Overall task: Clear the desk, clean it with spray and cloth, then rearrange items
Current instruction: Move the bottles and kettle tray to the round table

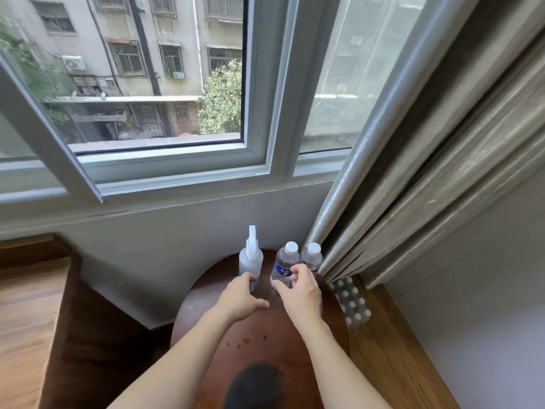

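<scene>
A round dark-red table (300, 343) stands under the window. At its far edge a white spray bottle (250, 258) is upright. My left hand (243, 299) reaches to the base of the spray bottle, fingers curled against its lower part. To the right stand two clear water bottles with white caps. My right hand (299, 290) grips the nearer water bottle (283, 265) around its blue label. The second water bottle (312, 258) stands beside it by the curtain.
A grey-beige curtain (427, 172) hangs at the right, touching the table's far right side. A shrink-wrapped pack of bottles (351, 302) lies on the wooden floor beside the table. A wooden desk surface (26, 305) sits at left. Small coloured specks (244, 340) dot the table.
</scene>
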Demonstrator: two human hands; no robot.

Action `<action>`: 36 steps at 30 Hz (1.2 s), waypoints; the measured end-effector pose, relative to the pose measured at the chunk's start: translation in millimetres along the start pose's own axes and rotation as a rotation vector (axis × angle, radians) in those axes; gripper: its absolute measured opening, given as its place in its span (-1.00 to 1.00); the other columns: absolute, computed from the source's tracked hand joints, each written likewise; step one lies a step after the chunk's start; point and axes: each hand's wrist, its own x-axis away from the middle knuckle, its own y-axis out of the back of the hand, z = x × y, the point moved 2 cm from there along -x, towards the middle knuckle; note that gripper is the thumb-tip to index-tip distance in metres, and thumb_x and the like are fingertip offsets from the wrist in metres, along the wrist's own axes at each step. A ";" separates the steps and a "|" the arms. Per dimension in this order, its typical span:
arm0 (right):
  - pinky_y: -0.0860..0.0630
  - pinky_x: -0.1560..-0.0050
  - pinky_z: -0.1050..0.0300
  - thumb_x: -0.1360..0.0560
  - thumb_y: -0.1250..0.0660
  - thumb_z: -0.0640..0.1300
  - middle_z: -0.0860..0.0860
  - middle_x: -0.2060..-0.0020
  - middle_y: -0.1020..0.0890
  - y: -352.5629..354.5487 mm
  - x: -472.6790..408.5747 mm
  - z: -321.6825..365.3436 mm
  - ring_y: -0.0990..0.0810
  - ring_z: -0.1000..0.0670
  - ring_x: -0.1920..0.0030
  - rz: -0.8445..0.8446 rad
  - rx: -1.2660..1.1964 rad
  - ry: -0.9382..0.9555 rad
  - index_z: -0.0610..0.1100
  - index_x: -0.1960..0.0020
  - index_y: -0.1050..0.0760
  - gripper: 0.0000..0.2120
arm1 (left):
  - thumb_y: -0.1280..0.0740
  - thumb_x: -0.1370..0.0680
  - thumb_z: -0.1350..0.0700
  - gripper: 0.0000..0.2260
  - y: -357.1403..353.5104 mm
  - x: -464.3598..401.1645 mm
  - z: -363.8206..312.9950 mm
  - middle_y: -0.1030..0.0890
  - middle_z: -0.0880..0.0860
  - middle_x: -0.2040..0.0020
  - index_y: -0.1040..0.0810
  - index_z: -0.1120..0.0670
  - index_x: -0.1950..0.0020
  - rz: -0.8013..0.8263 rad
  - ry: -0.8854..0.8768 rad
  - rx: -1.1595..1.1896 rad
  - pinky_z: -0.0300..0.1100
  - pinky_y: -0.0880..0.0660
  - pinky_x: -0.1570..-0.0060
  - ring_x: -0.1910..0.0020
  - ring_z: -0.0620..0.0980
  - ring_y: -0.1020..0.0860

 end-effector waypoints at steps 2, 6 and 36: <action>-0.41 -0.09 0.12 -0.44 -0.50 0.06 0.09 -0.08 -0.55 -4.5 13.2 23.4 -0.53 0.01 -0.14 0.034 0.017 0.034 -0.03 -0.21 -0.47 -0.58 | -0.54 -0.37 -0.04 -0.36 24.8 18.8 10.5 -0.49 0.02 -0.31 -0.39 0.02 -0.39 -0.058 -0.007 0.006 -0.19 -0.41 -0.13 -0.26 -0.03 -0.47; -0.44 -0.15 0.05 -0.45 -0.49 0.04 0.05 -0.12 -0.55 -22.1 43.6 73.4 -0.53 -0.04 -0.19 0.083 0.014 0.118 -0.05 -0.22 -0.47 -0.58 | -0.54 -0.36 0.00 -0.36 74.6 56.3 35.3 -0.51 0.03 -0.29 -0.40 0.04 -0.39 -0.167 -0.021 0.038 -0.21 -0.40 -0.16 -0.27 -0.03 -0.47; -0.36 -0.38 0.13 -0.55 -0.39 0.08 0.04 -0.39 -0.49 -275.5 356.9 433.8 -0.45 0.03 -0.39 0.592 0.190 0.712 -0.04 -0.47 -0.38 -0.46 | -0.47 -0.41 -0.09 -0.49 377.8 380.2 390.1 -0.51 -0.02 -0.23 -0.45 -0.01 -0.30 -0.735 0.213 0.132 -0.10 -0.45 -0.20 -0.21 -0.04 -0.50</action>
